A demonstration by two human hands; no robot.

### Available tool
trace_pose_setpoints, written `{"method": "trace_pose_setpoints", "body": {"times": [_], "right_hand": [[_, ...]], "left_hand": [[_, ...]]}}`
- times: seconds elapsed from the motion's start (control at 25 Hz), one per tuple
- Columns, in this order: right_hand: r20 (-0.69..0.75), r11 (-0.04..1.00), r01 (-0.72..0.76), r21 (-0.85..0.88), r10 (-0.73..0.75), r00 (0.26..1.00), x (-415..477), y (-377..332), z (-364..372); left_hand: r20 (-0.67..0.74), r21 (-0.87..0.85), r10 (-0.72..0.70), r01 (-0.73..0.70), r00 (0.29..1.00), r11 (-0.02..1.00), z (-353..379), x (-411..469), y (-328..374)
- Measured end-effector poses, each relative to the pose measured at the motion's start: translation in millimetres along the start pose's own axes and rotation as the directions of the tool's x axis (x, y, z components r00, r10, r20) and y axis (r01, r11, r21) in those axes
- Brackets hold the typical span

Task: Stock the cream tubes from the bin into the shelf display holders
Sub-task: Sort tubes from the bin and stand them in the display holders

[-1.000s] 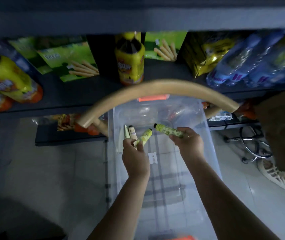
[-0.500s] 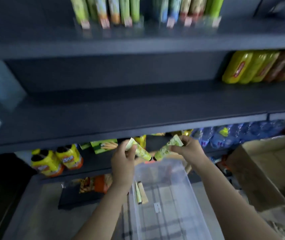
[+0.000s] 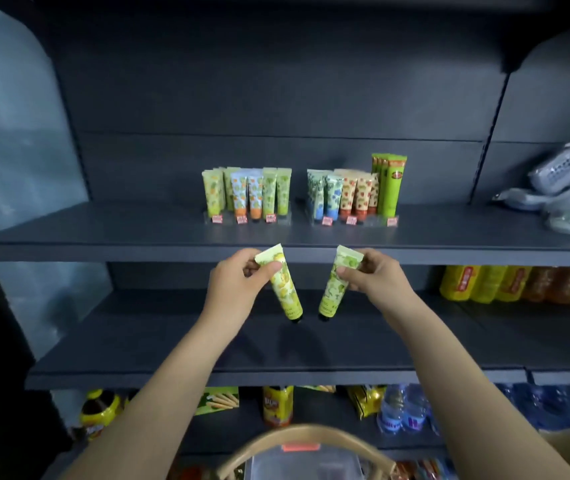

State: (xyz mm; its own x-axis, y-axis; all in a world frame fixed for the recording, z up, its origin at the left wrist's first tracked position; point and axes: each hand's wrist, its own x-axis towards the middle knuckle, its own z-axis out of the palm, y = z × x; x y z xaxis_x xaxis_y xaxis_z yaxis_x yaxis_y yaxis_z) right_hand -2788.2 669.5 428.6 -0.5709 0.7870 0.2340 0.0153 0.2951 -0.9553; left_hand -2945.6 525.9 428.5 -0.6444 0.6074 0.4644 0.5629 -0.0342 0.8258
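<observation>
From the head view, both hands are raised just below the front edge of the upper shelf (image 3: 103,242). The left hand (image 3: 238,282) has its grip closed on a yellow-green cream tube (image 3: 285,289), with thumb and fingers pinching the flat crimped end. The tube hangs cap down, with the cap tilted inward. The right hand (image 3: 373,275) grips a green cream tube (image 3: 332,292) the same way at its crimped end, and its cap slants toward the other one. The two caps are near each other but apart, and both tubes hang below the shelf edge.

On the upper shelf stand two clear display holders, each filled with upright tubes. The left holder (image 3: 247,220) is above the left hand and the right holder (image 3: 352,222) is above the right hand. A few taller green tubes (image 3: 389,185) stand at the right holder's outer end. Far below the shelf, at the bottom edge of the view, the clear bin (image 3: 311,462) shows partly behind a curved tan handle (image 3: 304,433).
</observation>
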Motion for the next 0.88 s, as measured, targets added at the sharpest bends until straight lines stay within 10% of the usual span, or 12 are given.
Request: {"method": "trace_pose_setpoints", "body": {"times": [0.88], "right_hand": [[-0.289, 0.931, 0.159, -0.328, -0.259, 0.922, 246, -47, 92]], "left_hand": [[0.16, 0.025, 0.19, -0.197, 0.969, 0.98, -31, 237, -38]]}}
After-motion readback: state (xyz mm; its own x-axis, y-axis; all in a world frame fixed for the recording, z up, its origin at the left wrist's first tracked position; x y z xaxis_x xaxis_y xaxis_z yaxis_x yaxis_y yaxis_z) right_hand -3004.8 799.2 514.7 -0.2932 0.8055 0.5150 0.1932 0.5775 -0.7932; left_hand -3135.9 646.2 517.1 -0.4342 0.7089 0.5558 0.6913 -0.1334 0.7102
